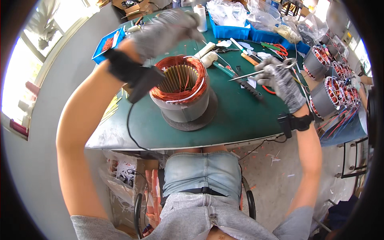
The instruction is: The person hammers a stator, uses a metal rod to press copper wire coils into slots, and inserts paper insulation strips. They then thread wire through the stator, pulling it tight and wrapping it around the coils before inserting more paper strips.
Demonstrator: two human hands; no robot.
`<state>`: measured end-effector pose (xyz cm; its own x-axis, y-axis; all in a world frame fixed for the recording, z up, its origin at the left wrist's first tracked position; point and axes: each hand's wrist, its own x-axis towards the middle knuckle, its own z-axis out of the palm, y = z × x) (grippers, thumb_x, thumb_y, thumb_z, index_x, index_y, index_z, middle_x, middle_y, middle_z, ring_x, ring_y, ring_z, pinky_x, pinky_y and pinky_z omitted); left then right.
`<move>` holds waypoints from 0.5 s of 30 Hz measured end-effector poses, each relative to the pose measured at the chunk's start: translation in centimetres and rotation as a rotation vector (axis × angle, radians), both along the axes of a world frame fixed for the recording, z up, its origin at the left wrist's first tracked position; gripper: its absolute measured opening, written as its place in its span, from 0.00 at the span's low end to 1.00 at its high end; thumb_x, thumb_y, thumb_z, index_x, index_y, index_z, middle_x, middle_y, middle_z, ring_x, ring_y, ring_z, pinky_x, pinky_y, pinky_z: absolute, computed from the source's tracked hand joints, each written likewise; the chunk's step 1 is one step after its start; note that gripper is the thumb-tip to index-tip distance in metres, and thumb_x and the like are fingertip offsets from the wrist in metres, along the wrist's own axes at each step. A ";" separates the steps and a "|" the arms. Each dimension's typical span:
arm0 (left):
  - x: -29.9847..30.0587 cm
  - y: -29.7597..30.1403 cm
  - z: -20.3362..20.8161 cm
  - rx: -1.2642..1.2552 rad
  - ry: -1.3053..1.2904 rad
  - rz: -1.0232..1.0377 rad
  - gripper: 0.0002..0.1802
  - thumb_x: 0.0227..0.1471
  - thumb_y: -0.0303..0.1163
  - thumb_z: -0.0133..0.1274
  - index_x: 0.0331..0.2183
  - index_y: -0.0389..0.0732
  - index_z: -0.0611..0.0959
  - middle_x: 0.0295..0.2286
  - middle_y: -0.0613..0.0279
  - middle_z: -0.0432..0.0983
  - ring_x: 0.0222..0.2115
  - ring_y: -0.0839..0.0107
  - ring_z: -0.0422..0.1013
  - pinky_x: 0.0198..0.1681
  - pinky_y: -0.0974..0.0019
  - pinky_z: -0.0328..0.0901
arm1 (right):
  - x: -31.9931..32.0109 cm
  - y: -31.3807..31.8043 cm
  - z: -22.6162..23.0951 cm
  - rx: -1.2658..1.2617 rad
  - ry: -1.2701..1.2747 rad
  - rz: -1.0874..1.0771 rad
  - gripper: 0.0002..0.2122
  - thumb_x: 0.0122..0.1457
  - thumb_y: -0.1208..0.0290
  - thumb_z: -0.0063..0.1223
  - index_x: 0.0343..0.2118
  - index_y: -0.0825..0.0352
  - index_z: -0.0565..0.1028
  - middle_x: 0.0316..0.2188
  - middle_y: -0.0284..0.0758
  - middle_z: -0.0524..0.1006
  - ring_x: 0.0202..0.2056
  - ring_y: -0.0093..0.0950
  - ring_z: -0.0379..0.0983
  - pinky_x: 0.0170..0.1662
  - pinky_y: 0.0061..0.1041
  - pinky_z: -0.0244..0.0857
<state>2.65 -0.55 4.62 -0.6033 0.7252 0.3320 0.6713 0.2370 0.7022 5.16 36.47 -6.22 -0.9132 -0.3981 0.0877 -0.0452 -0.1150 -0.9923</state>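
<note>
A motor stator with a grey body and a ring of copper wire windings stands on a round dark base in front of me. White cord runs along part of the winding ring. My left hand, in a grey glove, is raised above the stator's far left side; motion smears its fingers, so any hold is unclear. To the right of the stator, my gloved right hand is closed around a long, thin, pointed metal tool. The tool's tip points left, and a looped end shows beyond the fingers.
Tools lie on the green table, including a green-handled saw-like tool, a mallet and red-handled scissors. Blue bins line the back. More wound stators stand at right. A cable hangs from my left wrist.
</note>
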 end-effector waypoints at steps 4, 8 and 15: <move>8.7 -5.8 5.7 0.270 0.240 0.481 0.25 0.61 0.39 0.44 0.56 0.37 0.65 0.47 0.51 0.71 0.48 0.63 0.69 0.57 0.62 0.62 | 2.9 -4.0 -1.5 -0.191 -0.079 0.052 0.09 0.62 0.63 0.45 0.38 0.63 0.71 0.38 0.38 0.76 0.37 0.28 0.77 0.43 0.25 0.72; 17.3 -6.8 0.5 0.548 0.916 0.925 0.20 0.61 0.32 0.40 0.52 0.35 0.71 0.51 0.51 0.67 0.52 0.61 0.65 0.58 0.59 0.59 | 8.3 -3.6 -2.2 -0.073 0.232 -0.313 0.18 0.66 0.58 0.39 0.29 0.69 0.71 0.29 0.40 0.76 0.27 0.28 0.75 0.30 0.24 0.72; 17.5 0.1 -10.5 -0.285 0.742 0.807 0.19 0.43 0.26 0.53 0.42 0.38 0.75 0.43 0.52 0.67 0.48 0.48 0.64 0.56 0.49 0.56 | 18.2 -3.9 -2.9 -0.400 0.270 -0.591 0.27 0.61 0.41 0.42 0.15 0.59 0.57 0.22 0.41 0.70 0.17 0.32 0.66 0.16 0.28 0.63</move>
<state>20.16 -0.47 -5.89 -0.6519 0.3197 0.6877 0.4776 0.8775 0.0448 23.37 32.54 -9.15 -0.8910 0.2591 0.3729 -0.4460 -0.3446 -0.8261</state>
